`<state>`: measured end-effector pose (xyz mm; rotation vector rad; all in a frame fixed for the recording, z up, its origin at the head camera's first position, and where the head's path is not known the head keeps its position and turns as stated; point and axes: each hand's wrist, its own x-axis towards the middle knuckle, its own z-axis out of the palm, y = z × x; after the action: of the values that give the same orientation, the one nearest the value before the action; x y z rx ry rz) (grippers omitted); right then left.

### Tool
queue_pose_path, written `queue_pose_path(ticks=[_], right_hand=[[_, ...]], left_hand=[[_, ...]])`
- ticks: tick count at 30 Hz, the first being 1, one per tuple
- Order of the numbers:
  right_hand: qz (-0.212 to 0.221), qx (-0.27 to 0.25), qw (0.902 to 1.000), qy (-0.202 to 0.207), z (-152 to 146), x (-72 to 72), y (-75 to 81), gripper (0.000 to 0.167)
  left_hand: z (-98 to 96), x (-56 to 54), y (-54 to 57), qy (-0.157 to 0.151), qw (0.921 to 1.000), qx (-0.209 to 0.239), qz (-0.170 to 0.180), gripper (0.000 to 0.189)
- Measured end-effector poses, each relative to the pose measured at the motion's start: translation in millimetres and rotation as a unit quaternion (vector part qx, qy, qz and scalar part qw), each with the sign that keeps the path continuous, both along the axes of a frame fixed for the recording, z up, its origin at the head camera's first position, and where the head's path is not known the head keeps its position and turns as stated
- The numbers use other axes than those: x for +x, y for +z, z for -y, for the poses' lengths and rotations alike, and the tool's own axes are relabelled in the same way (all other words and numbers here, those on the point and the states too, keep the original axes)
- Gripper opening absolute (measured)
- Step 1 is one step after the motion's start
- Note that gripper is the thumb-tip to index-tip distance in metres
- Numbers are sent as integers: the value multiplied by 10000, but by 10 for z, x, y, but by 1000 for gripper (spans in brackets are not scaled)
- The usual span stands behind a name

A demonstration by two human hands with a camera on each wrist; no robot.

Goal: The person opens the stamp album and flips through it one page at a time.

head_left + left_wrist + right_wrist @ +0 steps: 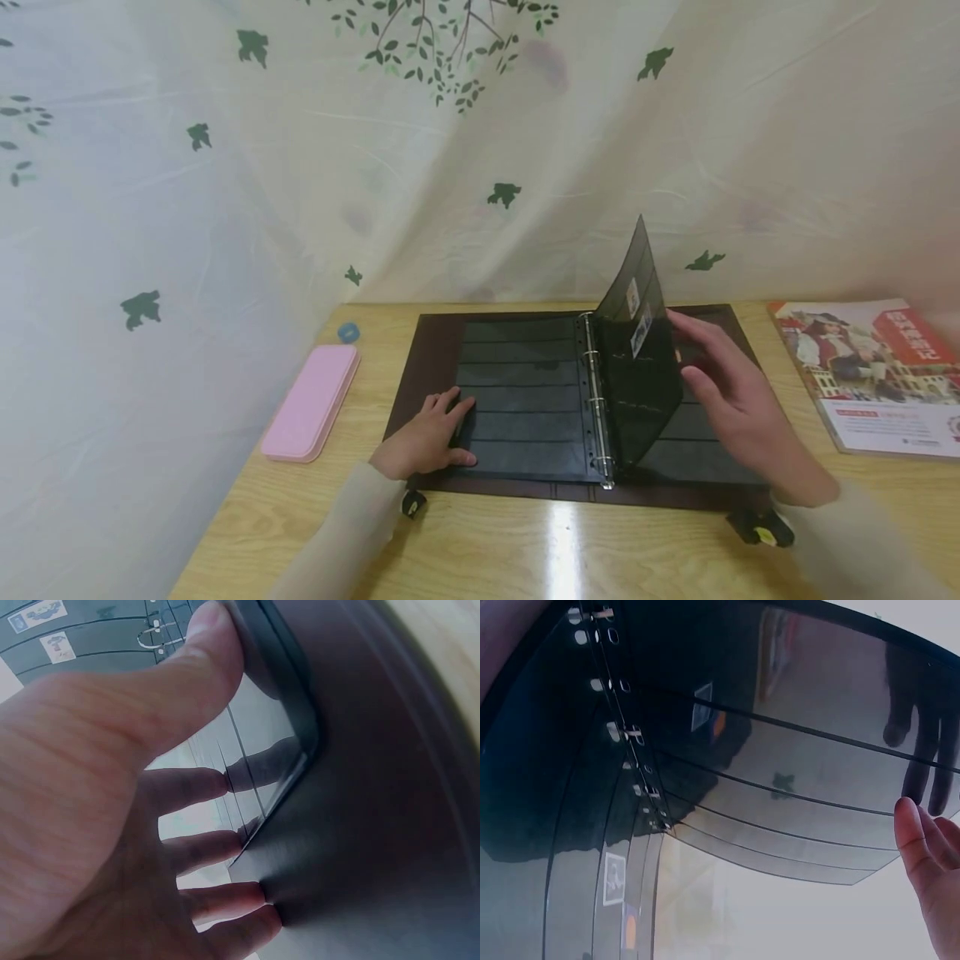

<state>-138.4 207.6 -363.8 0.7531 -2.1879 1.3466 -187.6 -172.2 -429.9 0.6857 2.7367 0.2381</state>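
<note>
Pink rectangular case (pixel 311 404) at 9 o'clock | left hand (pixel 423 435), grip apart, resting on open dark-brown ring binder (pixel 427 358), dial centre | raised translucent black pocket page (pixel 643 400), 1 o'clock | right hand (pixel 735 400), grip apart, touching page | red-and-white magazine (pixel 870 375), 3 o'clock

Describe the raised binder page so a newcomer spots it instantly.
On the wooden table lies an open ring binder. From its metal rings a dark page rises beside the right hand. Unlike the flat pages on either side, this one stands up.

Table (pixel 480 550), open binder (pixel 521 400), pink case (pixel 312 404), magazine (pixel 873 375)
</note>
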Motion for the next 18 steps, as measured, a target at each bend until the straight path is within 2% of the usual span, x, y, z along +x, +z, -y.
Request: queue_pose_path(ticks=[7,18], right_hand=[[313,89,9994,91,76,17,-35,59],[254,212,9991,270,156,-4,-176,59]], left_hand=[[1,1,-1,-3,10000,19,-2,84],[-4,5,6,-59,9999,28,-81,84]])
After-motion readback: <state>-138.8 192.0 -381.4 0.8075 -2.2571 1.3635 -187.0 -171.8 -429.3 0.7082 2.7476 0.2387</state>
